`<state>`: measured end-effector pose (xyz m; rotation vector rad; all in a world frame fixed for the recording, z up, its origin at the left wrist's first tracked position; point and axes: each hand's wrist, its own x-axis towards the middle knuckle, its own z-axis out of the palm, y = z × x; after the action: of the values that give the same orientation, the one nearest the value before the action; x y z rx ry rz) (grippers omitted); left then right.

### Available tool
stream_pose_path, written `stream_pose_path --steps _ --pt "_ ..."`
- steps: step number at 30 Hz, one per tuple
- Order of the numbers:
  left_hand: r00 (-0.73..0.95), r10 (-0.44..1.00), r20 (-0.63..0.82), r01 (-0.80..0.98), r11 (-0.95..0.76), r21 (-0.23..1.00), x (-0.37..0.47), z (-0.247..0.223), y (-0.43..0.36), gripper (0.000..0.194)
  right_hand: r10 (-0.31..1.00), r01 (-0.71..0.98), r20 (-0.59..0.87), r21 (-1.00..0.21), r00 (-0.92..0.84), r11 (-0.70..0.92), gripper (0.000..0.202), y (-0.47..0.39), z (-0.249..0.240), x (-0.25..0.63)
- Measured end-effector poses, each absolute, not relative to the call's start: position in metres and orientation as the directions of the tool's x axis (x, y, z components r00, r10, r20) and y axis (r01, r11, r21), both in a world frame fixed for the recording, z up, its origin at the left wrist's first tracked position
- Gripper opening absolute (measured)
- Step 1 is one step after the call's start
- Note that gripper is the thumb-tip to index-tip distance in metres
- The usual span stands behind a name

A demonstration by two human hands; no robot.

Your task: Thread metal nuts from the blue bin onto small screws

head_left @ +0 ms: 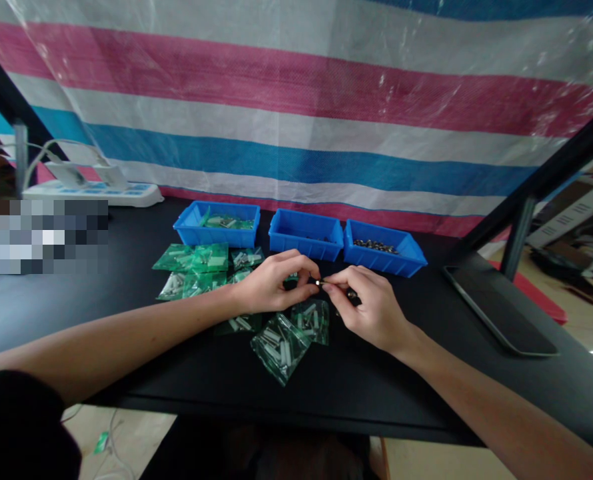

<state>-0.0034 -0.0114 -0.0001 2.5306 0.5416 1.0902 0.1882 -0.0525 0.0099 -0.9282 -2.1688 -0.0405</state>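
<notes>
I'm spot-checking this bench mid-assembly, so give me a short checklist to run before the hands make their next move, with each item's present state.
1. Small metal part pinched between both hands: ok, fingertips of the left hand and right hand meet on it.
2. Part seated or aligned: cannot tell, too small.
3. Green packets within reach: ok, they lie just below the hands.
4. Right blue bin stocked: ok, dark small pieces show inside.
5. Middle blue bin stocked: cannot tell.
6. Tablet clear of the hands: ok, it lies apart on the right.

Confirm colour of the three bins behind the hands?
Blue, all three bins, clearest in the head view.
</notes>
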Motion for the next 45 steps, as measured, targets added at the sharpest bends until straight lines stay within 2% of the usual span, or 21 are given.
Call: stream_pose_path --steps 15,36,45 --pt "0.59 0.432 0.682 0.184 -0.895 0.407 -0.0023 -0.0021 -0.0115 0.008 0.622 0.645 0.655 -0.261 -0.429 0.719 0.009 -0.052 0.0091 0.187" --pt "0.598 0.503 0.624 0.237 -0.855 0.461 -0.0015 -0.0005 -0.0147 0.006 0.665 0.658 0.61 -0.291 -0.431 0.694 0.005 -0.0504 0.0077 0.1863" --pt "0.604 0.492 0.627 0.23 -0.861 0.453 -0.0014 0.0005 -0.014 0.006 0.659 0.645 0.617 -0.302 -0.429 0.702 0.005 -0.0514 0.0076 0.1866"
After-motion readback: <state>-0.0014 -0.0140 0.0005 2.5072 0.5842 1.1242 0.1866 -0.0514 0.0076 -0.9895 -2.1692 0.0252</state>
